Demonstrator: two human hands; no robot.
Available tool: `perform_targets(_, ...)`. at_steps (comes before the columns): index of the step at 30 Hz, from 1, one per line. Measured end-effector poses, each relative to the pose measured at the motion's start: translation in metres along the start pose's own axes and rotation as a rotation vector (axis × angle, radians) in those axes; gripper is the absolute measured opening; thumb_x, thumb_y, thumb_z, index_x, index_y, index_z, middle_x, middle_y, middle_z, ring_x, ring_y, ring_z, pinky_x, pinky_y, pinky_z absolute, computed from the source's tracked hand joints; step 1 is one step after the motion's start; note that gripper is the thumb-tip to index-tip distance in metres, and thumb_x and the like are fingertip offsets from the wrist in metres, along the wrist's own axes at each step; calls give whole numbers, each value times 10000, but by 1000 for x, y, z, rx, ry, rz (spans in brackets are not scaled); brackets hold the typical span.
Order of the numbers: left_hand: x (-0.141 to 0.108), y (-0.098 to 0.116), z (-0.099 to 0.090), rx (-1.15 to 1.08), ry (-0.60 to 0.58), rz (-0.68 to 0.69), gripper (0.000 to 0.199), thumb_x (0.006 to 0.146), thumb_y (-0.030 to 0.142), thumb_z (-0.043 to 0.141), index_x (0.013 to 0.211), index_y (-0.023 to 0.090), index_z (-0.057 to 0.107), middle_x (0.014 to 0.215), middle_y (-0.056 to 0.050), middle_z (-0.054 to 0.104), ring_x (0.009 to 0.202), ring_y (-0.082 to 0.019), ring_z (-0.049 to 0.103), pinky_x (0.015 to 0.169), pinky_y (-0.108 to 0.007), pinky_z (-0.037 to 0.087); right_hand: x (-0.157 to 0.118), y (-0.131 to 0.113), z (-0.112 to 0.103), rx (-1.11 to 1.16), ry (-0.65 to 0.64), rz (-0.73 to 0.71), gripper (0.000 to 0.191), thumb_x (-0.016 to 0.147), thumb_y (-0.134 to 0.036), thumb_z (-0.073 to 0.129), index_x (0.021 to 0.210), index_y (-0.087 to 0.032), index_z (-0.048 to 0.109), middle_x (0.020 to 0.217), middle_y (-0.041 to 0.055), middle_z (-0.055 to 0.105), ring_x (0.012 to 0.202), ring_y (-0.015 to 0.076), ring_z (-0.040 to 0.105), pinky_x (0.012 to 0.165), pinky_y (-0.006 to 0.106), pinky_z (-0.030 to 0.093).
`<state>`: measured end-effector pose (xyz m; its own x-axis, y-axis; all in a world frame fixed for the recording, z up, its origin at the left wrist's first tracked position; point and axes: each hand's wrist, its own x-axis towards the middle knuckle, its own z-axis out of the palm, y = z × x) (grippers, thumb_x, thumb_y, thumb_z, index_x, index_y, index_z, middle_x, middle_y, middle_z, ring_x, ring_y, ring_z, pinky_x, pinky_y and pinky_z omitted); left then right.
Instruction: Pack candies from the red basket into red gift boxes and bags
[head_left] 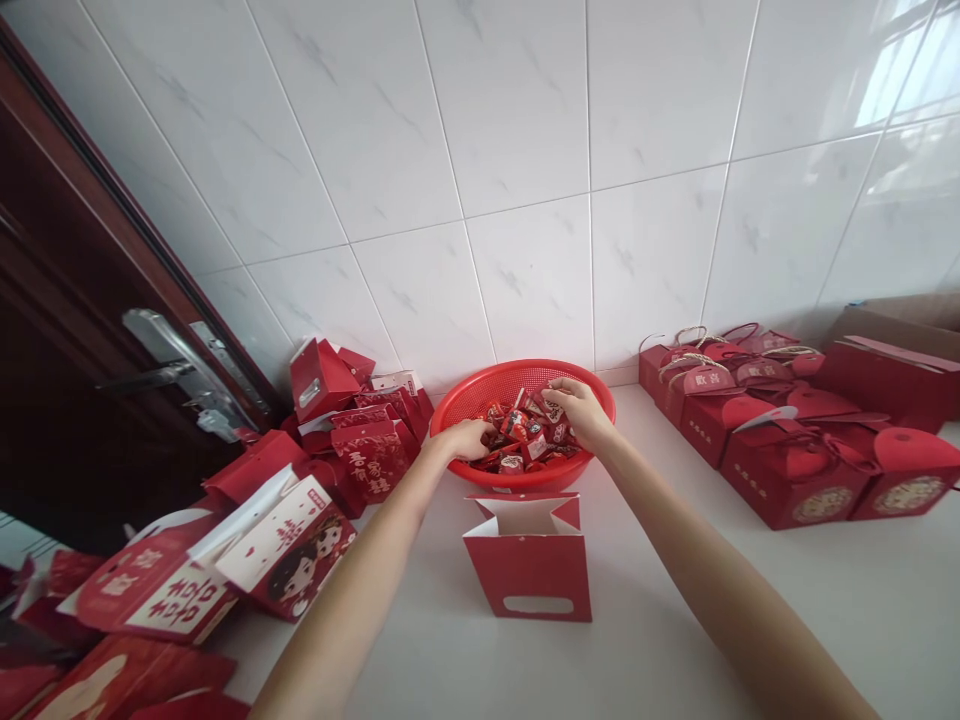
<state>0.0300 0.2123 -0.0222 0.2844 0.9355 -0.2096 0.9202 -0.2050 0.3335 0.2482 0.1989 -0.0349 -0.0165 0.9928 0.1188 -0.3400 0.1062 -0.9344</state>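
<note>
A red plastic basket (pixel 517 372) stands against the wall with a heap of wrapped candies (pixel 517 425) in it. My left hand (pixel 469 438) reaches over the near left rim, its fingers curled down among the candies; what they grip is hidden. At the right side of the basket, my right hand (pixel 579 408) is closed in a pinch on a wrapped candy (pixel 552 410) above the heap. Between my forearms a red paper gift box (pixel 529 575) stands upright on the white surface (pixel 637 630), its top open towards me and the basket.
Several opened red gift boxes (pixel 375 455) crowd the left side, including a white-fronted box (pixel 292 550) with cartoon figures. To the right stand rows of closed red boxes (pixel 795 470) with cord handles, by a cardboard carton (pixel 900 325). A dark door (pixel 97 290) with a metal handle borders the left.
</note>
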Motion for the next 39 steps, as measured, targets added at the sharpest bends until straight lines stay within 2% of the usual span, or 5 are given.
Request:
perform_targets(8, -2, 3, -12, -275, -231, 21, 533, 519, 160, 681, 1047, 215, 728, 792, 19, 736, 794, -214, 682, 636, -239, 494, -1, -1, -1, -10, -9, -14, 257, 552, -337, 758, 718, -214, 606, 669, -20, 641, 714, 187, 631, 637, 297, 493)
perform_targets(19, 2, 2, -5, -463, -351, 32, 541, 498, 222, 810, 1033, 228, 729, 898, 5, 746, 849, -196, 682, 717, -252, 511, 1, -1, 0, 1, 2, 7, 222, 551, -311, 747, 695, -219, 604, 693, -11, 672, 686, 173, 621, 636, 289, 487)
perform_targets(27, 6, 4, 0, -300, -214, 84, 377, 554, 201, 680, 926, 209, 739, 822, 27, 725, 797, -189, 650, 680, -236, 484, -3, -5, 1, -7, 3, 6, 224, 557, -311, 747, 695, -215, 599, 666, -13, 657, 677, 177, 618, 612, 289, 469)
perform_targets(33, 1, 2, 0, -392, -148, 115, 347, 591, 250, 667, 921, 165, 737, 809, 3, 731, 796, -208, 669, 721, -274, 507, -4, -5, 1, -6, 8, -1, 228, 562, -318, 748, 704, -210, 606, 659, -17, 658, 687, 181, 630, 618, 290, 468)
perform_targets(39, -3, 2, -1, -557, 59, 141, 335, 598, 294, 734, 910, 172, 746, 968, -35, 763, 962, -236, 667, 889, -314, 494, -5, -6, 2, -9, 29, -3, 201, 567, -308, 740, 670, -210, 598, 637, -24, 646, 662, 169, 613, 608, 281, 455)
